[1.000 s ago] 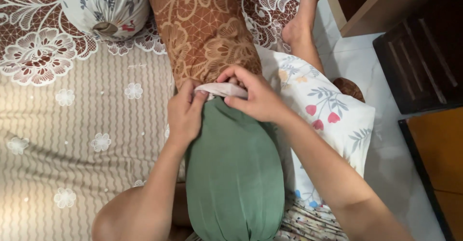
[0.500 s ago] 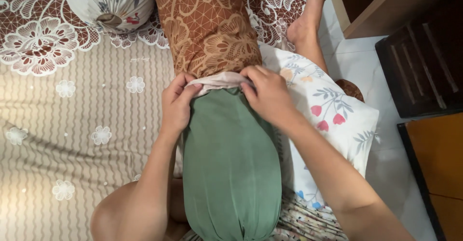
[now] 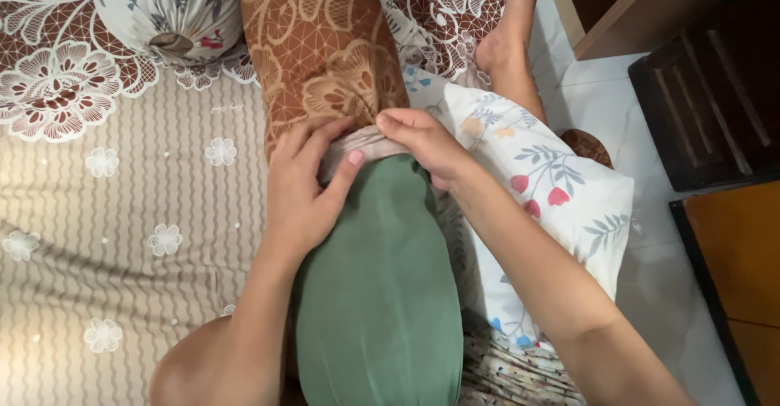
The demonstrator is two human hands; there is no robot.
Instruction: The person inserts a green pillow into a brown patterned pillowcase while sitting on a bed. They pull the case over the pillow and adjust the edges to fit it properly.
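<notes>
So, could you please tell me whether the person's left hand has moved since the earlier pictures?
Yes. The left hand has slid rightward over the pale cover edge, onto the green bolster pillow.

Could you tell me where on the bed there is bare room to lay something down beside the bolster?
Free: the striped sheet left of the green bolster, below the floral bolster. Crowded: the brown cover edge, where left hand and right hand grip, and the floral pillow side.
</notes>
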